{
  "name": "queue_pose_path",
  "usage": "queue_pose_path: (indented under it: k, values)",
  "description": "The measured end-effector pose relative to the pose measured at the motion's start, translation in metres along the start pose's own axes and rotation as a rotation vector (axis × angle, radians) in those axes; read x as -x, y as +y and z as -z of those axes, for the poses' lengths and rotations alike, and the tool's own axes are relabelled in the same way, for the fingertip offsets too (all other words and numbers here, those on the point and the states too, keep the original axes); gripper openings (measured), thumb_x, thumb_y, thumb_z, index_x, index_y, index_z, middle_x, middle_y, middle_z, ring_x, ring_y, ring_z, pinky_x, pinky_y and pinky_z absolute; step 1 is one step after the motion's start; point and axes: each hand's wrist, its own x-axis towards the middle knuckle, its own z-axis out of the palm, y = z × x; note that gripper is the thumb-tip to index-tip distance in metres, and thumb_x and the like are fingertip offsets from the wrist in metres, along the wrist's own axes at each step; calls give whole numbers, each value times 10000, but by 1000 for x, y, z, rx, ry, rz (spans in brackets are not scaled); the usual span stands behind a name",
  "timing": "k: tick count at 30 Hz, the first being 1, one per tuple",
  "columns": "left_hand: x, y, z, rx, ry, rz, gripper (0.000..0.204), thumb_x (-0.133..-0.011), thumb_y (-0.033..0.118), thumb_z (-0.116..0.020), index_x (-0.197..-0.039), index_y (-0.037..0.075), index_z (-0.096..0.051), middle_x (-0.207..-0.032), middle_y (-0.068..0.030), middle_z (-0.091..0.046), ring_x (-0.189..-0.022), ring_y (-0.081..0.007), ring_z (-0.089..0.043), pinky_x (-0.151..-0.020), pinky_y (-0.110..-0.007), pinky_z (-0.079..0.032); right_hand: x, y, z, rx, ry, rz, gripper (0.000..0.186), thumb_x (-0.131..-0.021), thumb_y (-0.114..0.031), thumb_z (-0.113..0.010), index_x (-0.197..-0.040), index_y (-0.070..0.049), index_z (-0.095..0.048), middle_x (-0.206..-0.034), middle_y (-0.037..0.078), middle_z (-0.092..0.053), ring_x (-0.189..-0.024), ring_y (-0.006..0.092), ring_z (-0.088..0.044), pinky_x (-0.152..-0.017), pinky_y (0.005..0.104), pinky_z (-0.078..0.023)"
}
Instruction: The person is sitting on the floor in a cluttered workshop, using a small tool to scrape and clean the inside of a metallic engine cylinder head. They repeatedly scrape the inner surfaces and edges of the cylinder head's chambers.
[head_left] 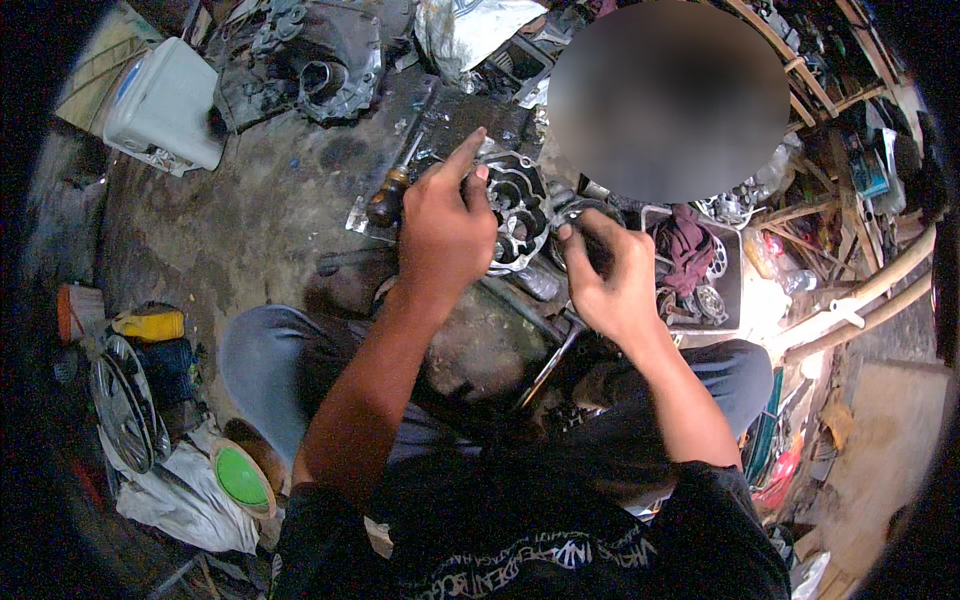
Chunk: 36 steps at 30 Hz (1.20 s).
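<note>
My left hand (448,222) is at the left edge of a silvery metal gear casing (520,212) with several round openings. Its index finger is stretched out and its thumb stands apart; the other fingers are hidden. To the right of the casing, my right hand (612,270) pinches a dark round metal part (568,216) between thumb and fingers, and these cover much of it. A screwdriver with a dark amber handle (387,198) lies just left of my left hand. Between my knees a long shiny metal rod (548,372) lies slantwise.
A larger dark housing (340,75) stands at the far left, near a white plastic container (168,105). On the right, a tray (742,290) holds a maroon cloth (685,250) and metal parts. A blurred round patch covers the far right. A green-topped round object (242,476) lies near left.
</note>
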Motion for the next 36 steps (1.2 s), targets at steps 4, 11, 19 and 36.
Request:
queue_pose_path:
  k: [4,11,19,36]
  values:
    - [0,2,0,-23,7,-46,366,-1008,78,-619,-1355,-16,-686,-1179,-315,-723,-1073,-494,-703,-966,-511,-549,-9,14,-6,87,43,-46,158,-922,-134,-694,-929,19,-732,-754,296,-680,-741,491,-701,-672,527,-546]
    - [0,2,0,-10,-48,46,349,-1062,134,-615,-1396,73,-695,-1298,-243,-726,-1183,-419,-713,-1035,-476,-538,-8,8,-5,42,70,-54,139,-915,-108,-706,-907,30,-714,-767,297,-683,-737,487,-704,-660,513,-545]
    - [0,3,1,-37,-47,32,358,-1055,126,-635,-1404,68,-687,-1294,-239,-727,-1177,-421,-711,-1027,-479,-537,-13,22,-6,246,49,-40,195,-906,-175,-705,-951,6,-763,-814,303,-708,-786,487,-721,-747,548,-577]
    - [-1,1,3,-41,-67,60,351,-1076,154,-612,-1408,67,-685,-1324,-227,-722,-1233,-404,-695,-1078,-461,-518,-16,6,3,85,-3,-125,232,-909,-190,-702,-977,24,-764,-858,312,-715,-829,490,-720,-815,545,-569]
